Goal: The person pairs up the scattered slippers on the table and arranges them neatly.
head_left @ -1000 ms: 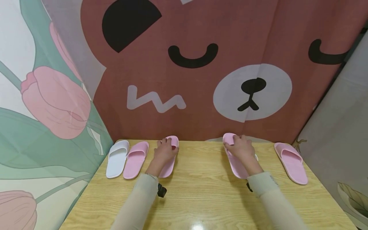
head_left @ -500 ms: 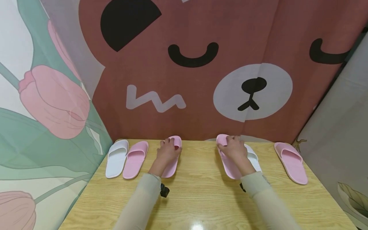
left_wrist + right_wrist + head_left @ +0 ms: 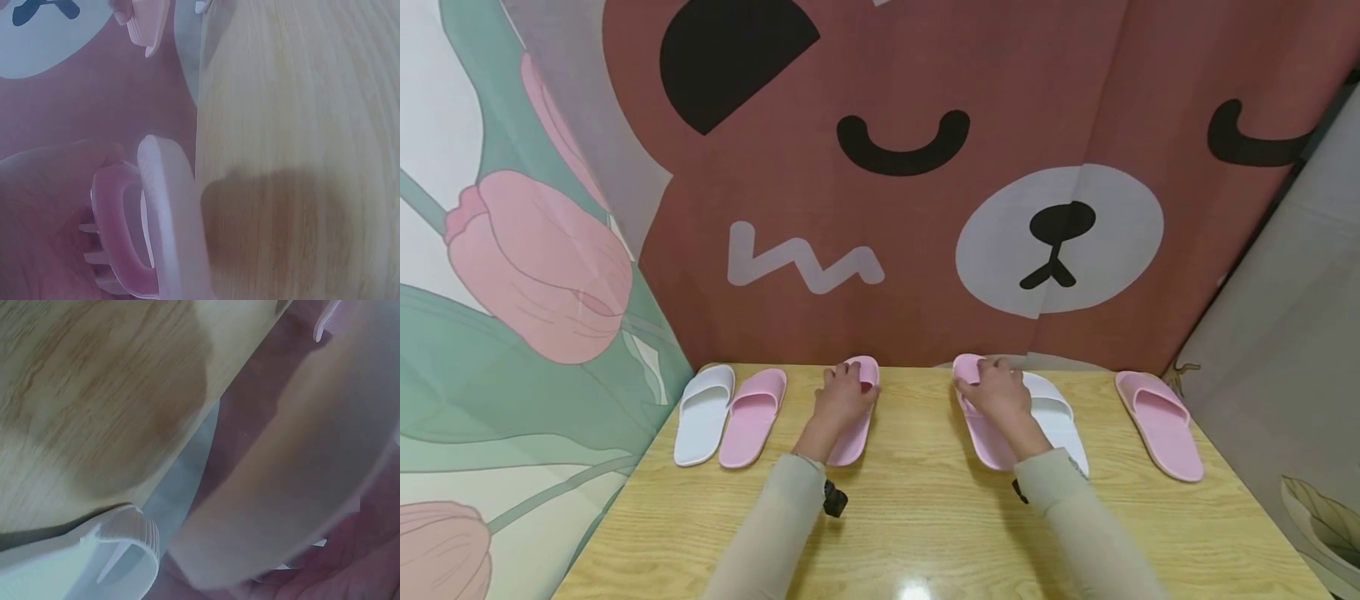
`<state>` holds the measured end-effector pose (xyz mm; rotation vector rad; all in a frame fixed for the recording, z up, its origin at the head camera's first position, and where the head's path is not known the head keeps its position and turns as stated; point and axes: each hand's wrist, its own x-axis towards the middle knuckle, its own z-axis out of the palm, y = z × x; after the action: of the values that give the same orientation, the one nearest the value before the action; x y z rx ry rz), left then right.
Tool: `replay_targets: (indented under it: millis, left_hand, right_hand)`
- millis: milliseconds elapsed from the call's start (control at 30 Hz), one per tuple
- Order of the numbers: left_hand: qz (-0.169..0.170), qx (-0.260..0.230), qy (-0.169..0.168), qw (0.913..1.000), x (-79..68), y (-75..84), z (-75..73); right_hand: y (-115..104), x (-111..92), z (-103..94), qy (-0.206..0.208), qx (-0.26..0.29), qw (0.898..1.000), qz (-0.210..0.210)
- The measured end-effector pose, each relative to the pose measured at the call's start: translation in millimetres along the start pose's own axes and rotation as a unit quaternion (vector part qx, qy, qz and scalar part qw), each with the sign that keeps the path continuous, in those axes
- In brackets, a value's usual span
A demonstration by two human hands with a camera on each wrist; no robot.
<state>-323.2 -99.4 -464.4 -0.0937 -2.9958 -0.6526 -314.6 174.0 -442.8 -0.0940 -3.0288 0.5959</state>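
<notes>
My left hand (image 3: 842, 402) grips a pink slipper (image 3: 853, 446) over its strap, with the toe end towards the printed curtain. In the left wrist view this slipper's sole (image 3: 175, 219) stands on edge beside its shadow on the table. My right hand (image 3: 1003, 402) holds another pink slipper (image 3: 985, 440) the same way, thumb on its left side; it looks pale and blurred in the right wrist view. Right beside that hand lies a white slipper (image 3: 1060, 421), partly covered by the hand and wrist. A gap of bare wood separates the two held slippers.
At the left end of the wooden table (image 3: 910, 517) lie a white slipper (image 3: 698, 427) and a pink slipper (image 3: 747, 432) side by side. One more pink slipper (image 3: 1167, 433) lies near the right edge. The brown bear-print curtain (image 3: 917, 321) rises behind the table.
The left hand has moved its pink slipper slightly right, and the right hand has carried its own to the left. The white slipper beside the right hand now shows much more.
</notes>
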Motion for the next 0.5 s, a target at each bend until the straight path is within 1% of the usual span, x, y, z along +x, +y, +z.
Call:
replay_targets:
  millis: [233, 500]
  left_hand:
    - [0.002, -0.004, 0.001, 1.0, 1.8, 2.2, 3.1]
    - [0.002, -0.003, -0.003, 1.0, 2.0, 6.7, 6.2]
  right_hand:
    - [-5, -1, 3.9, 0.001, 0.006, 1.0, 0.003]
    - [-8, 3, 11.3, -0.005, 0.012, 1.0, 0.001]
